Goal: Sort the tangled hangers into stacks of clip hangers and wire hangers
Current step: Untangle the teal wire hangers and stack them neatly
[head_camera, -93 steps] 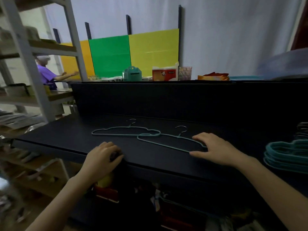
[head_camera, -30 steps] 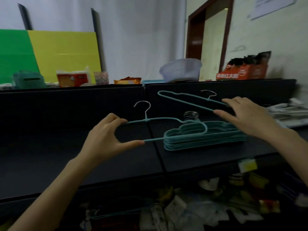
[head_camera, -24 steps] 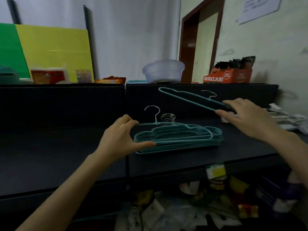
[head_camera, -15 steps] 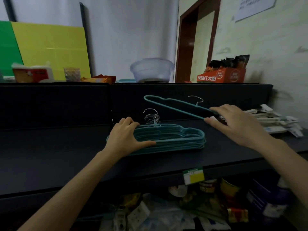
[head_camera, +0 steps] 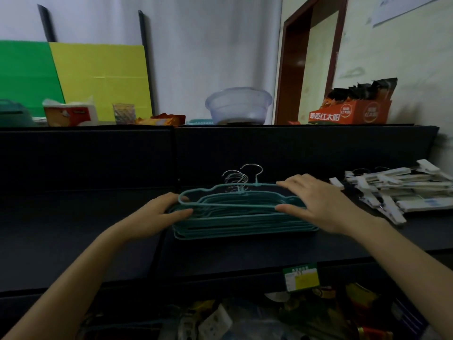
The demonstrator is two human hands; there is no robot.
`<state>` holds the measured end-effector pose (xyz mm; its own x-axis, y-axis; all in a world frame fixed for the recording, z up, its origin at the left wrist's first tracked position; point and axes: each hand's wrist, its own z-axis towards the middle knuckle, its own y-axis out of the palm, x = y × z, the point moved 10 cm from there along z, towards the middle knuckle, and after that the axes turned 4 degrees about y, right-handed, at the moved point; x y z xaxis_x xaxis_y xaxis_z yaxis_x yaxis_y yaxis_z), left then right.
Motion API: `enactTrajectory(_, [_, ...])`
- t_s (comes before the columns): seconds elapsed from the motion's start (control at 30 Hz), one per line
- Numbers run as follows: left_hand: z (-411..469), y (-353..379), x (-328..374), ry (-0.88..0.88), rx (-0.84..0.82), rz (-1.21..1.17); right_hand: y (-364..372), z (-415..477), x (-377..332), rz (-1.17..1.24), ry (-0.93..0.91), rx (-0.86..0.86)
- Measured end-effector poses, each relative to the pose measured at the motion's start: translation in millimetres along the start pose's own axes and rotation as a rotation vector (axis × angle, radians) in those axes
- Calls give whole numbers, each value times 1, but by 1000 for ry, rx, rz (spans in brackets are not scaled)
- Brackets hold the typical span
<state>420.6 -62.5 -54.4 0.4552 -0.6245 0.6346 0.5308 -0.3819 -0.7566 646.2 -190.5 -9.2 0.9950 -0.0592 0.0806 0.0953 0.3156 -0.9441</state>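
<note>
A stack of teal wire hangers lies on the black shelf, its metal hooks pointing to the back. One more teal wire hanger sits tilted on top of the stack. My right hand holds that hanger's right end between thumb and fingers. My left hand grips the left end of the stack, with a fingertip inside the top hanger's loop. A pile of white clip hangers lies on the shelf to the right.
On the ledge above the shelf's back wall stand a clear plastic basin, an orange snack box, a glass and a tissue pack. Green and yellow boards lean on the wall. Cluttered goods fill the space under the shelf.
My right hand has lowered its wire hanger from the air onto the top of the teal stack. My left hand stays at the stack's left end.
</note>
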Motion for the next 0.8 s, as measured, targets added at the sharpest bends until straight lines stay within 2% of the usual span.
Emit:
enactTrajectory(0.07, [-6, -8, -10, -12, -23, -165, 8, 10, -7, 8, -25, -22])
enactTrajectory(0.27, [-4, -30, -24, -66, 50, -192, 26, 23, -19, 43, 13, -111])
enactTrajectory(0.4, [7, -18, -19, -56, 2, 103, 34, 16, -11, 213, 74, -205])
enactTrajectory(0.47, [11, -14, -17, -73, 3, 161, 37, 15, 13, 264, 165, -237])
enactTrajectory(0.6, [24, -22, -18, -131, 37, 229, 51, 10, 62, 264, 327, -409])
enactTrajectory(0.8, [39, -20, -6, -215, -31, 626, 47, 20, 69, 152, 333, -400])
